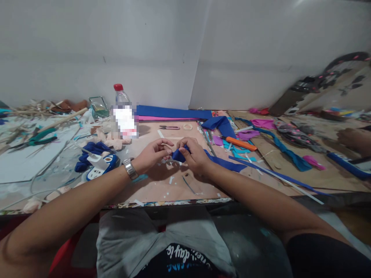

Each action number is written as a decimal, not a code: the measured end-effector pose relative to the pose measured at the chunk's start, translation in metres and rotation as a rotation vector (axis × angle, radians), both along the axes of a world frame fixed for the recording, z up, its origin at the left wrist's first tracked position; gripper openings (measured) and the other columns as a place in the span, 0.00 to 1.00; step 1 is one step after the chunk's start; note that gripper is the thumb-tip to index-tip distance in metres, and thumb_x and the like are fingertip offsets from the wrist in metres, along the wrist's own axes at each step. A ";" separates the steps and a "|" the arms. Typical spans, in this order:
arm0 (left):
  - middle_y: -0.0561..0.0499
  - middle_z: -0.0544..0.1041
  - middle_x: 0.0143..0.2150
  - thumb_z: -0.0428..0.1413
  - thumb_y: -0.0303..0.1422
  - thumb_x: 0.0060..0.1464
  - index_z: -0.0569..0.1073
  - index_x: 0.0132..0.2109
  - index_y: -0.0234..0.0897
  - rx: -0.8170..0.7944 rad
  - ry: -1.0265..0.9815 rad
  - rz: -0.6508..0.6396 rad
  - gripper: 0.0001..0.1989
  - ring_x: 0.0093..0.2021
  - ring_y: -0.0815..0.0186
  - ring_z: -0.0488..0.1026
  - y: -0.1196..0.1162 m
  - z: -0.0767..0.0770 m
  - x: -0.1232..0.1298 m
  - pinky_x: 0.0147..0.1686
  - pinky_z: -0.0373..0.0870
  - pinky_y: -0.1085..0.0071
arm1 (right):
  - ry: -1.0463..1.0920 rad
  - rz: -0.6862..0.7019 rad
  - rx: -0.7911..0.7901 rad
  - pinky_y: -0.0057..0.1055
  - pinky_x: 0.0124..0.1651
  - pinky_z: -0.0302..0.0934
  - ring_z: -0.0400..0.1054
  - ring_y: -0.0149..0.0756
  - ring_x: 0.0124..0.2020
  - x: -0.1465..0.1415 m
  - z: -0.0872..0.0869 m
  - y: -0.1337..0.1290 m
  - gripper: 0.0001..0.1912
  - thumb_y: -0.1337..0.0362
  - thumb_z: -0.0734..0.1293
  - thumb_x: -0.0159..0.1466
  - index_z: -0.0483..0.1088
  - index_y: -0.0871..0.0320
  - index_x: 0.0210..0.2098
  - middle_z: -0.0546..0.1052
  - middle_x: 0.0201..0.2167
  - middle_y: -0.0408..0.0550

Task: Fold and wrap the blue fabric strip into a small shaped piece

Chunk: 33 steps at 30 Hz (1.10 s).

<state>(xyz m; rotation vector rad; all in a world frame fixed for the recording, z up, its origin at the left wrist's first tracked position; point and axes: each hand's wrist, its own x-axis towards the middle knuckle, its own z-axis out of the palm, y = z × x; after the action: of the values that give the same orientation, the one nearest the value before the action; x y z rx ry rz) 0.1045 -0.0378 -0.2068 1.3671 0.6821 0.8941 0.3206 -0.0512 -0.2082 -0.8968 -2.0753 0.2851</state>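
Observation:
Above the middle of the work board, my right hand [194, 154] pinches a folded piece of blue crepe paper [179, 155] between thumb and fingers. My left hand [153, 155], with a metal watch on its wrist, is closed at the left edge of the same piece, thumb and fingertips together. A longer blue strip [227, 164] trails out behind my right hand to the right; whether it joins the held piece is hidden. Beyond my hands lie small thread snips [169, 127] and a roll of tape [187, 126]. An orange utility knife [241, 143] rests to the right.
At left are green-handled pliers [43, 137], a blue-and-white power strip [102, 166] with a plug, and blue bundles. A red-capped bottle [120, 94] stands near the wall. Paper scraps and a thin white stick [301, 189] lie right. Another person's hand [353, 141] shows far right.

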 end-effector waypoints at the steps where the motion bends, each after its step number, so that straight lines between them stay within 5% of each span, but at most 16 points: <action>1: 0.55 0.74 0.30 0.66 0.41 0.56 0.72 0.50 0.36 -0.009 0.002 -0.004 0.20 0.30 0.70 0.71 0.000 0.000 -0.001 0.33 0.66 0.74 | -0.003 -0.007 -0.006 0.43 0.53 0.59 0.68 0.43 0.42 0.000 0.000 0.000 0.22 0.44 0.53 0.75 0.65 0.53 0.40 0.75 0.37 0.49; 7: 0.52 0.78 0.34 0.69 0.36 0.53 0.71 0.50 0.37 0.026 0.025 -0.118 0.21 0.35 0.67 0.77 -0.001 -0.005 0.000 0.39 0.70 0.69 | -0.022 0.011 0.004 0.43 0.52 0.58 0.67 0.42 0.39 -0.001 0.003 -0.001 0.21 0.45 0.56 0.75 0.65 0.54 0.38 0.75 0.35 0.48; 14: 0.50 0.79 0.39 0.69 0.30 0.50 0.72 0.48 0.35 0.047 -0.036 -0.070 0.19 0.38 0.68 0.77 0.003 -0.009 0.003 0.43 0.72 0.69 | -0.039 0.025 0.035 0.43 0.51 0.57 0.67 0.41 0.40 -0.001 0.004 -0.003 0.16 0.50 0.56 0.76 0.65 0.54 0.39 0.74 0.36 0.47; 19: 0.54 0.75 0.33 0.66 0.28 0.51 0.73 0.47 0.35 0.079 -0.027 -0.026 0.16 0.33 0.71 0.72 0.005 -0.009 0.002 0.38 0.68 0.73 | -0.051 -0.003 -0.027 0.45 0.51 0.58 0.66 0.43 0.42 -0.002 0.006 -0.006 0.16 0.52 0.54 0.76 0.64 0.54 0.39 0.74 0.37 0.50; 27: 0.49 0.76 0.40 0.66 0.37 0.56 0.73 0.47 0.35 0.073 0.001 -0.106 0.16 0.35 0.69 0.72 0.001 -0.005 0.002 0.38 0.68 0.70 | -0.108 0.024 -0.037 0.44 0.52 0.57 0.66 0.41 0.40 -0.002 0.006 -0.004 0.18 0.53 0.52 0.77 0.64 0.54 0.38 0.75 0.36 0.49; 33: 0.51 0.76 0.36 0.68 0.36 0.56 0.70 0.50 0.36 0.094 0.043 -0.179 0.20 0.37 0.67 0.75 0.001 -0.009 0.000 0.43 0.70 0.65 | -0.127 0.027 -0.039 0.43 0.51 0.55 0.66 0.41 0.38 -0.002 0.007 -0.004 0.18 0.54 0.51 0.77 0.64 0.54 0.37 0.75 0.34 0.48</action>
<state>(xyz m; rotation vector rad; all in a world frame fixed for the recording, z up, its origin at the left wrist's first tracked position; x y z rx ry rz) 0.1050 -0.0367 -0.2162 1.5100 0.5454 0.7636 0.3187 -0.0549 -0.2016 -0.9321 -2.2065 0.2909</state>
